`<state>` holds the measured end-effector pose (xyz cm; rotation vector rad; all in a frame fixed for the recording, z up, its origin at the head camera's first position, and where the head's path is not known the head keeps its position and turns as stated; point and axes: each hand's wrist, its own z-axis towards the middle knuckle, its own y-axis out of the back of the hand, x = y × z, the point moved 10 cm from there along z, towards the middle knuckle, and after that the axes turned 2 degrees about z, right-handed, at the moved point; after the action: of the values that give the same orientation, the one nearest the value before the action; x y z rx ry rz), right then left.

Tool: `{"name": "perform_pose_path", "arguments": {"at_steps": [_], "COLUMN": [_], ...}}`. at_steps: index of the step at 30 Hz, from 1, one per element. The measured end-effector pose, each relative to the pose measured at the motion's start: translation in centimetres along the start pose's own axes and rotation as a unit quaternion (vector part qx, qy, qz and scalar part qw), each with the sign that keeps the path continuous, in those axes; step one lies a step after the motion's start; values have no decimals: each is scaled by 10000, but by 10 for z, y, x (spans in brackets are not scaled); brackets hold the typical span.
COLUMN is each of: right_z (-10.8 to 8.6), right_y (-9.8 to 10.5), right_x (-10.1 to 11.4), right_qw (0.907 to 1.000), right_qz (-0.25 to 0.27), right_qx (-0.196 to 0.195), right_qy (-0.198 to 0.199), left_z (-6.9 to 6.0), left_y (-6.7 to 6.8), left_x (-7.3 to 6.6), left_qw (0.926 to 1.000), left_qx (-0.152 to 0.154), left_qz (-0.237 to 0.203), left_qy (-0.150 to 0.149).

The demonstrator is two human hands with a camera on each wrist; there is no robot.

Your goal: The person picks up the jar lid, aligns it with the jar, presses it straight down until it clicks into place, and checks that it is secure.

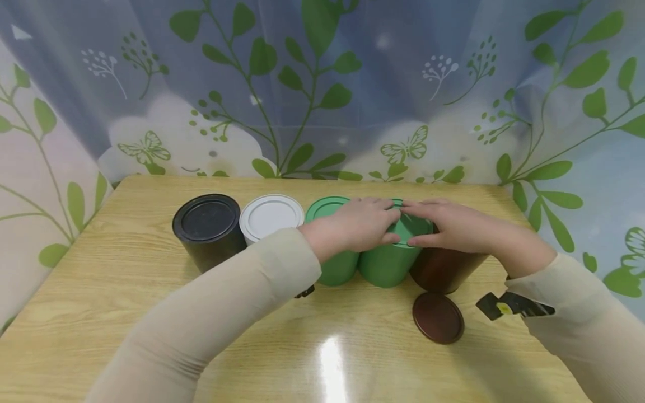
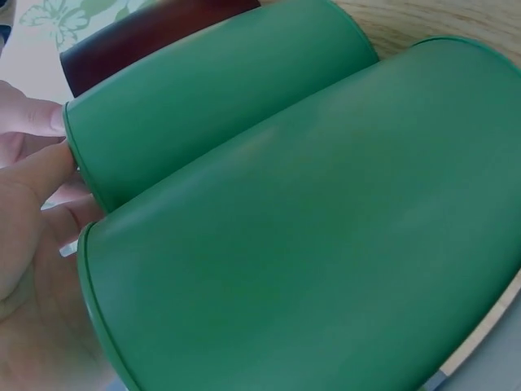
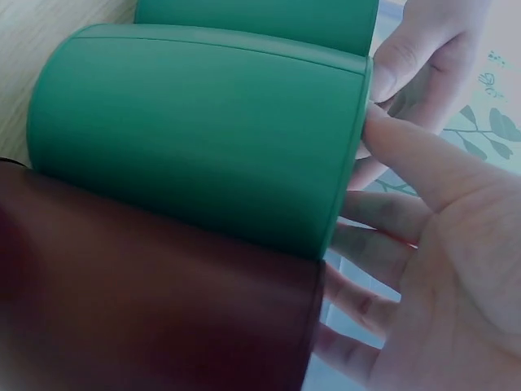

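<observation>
Two green canisters stand side by side, the left one [image 1: 340,271] touching the right one [image 1: 385,266]. Both hands meet over the right canister's green lid [image 1: 412,228]. My left hand [image 1: 360,225] reaches across the left canister and touches the lid with extended fingers. From the other side, my right hand [image 1: 453,225] has its thumb at the near rim and its fingers over the top. In the right wrist view its fingers [image 3: 366,301] look fairly straight. A dark brown canister [image 1: 443,271] stands under the right hand, its top mostly hidden.
A white canister [image 1: 272,215] and a black canister [image 1: 211,235] continue the row to the left, both lidded. In front of the brown canister, a round brown lid [image 1: 438,318] lies on the wooden table [image 1: 252,358]. A patterned curtain [image 1: 353,129] hangs behind the table.
</observation>
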<state>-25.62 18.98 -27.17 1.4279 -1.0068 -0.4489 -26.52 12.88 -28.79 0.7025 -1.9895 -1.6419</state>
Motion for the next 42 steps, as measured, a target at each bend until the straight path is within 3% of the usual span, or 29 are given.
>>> {"name": "perform_pose_path", "arguments": {"at_steps": [12,19,27,32,39,42], "right_z": [7,9,4,-6,-2,-2], "right_y": [4,6,3,0,3,5], "right_x": [7,8,1,-11,-12,-11], "right_qw": [9994,9988,9996,9991,9987,9989], "right_qz": [-202,-280,70,217,6,-28], "right_qx": [258,328,241,173,206,188], "right_qy": [-70,-228,-158,-330,-457,-423], "left_z": [4,5,6,8,2,-4], "left_y": [8,8,6,3,6,10], "left_x": [-5,-5,-5,-7,1,9], "left_qw": [9992,9992,9994,9994,9998,9995], "left_qx": [-53,-68,8,5,-136,-222], "left_qz": [395,389,348,337,109,211], "left_qy": [83,61,77,9,12,89]}}
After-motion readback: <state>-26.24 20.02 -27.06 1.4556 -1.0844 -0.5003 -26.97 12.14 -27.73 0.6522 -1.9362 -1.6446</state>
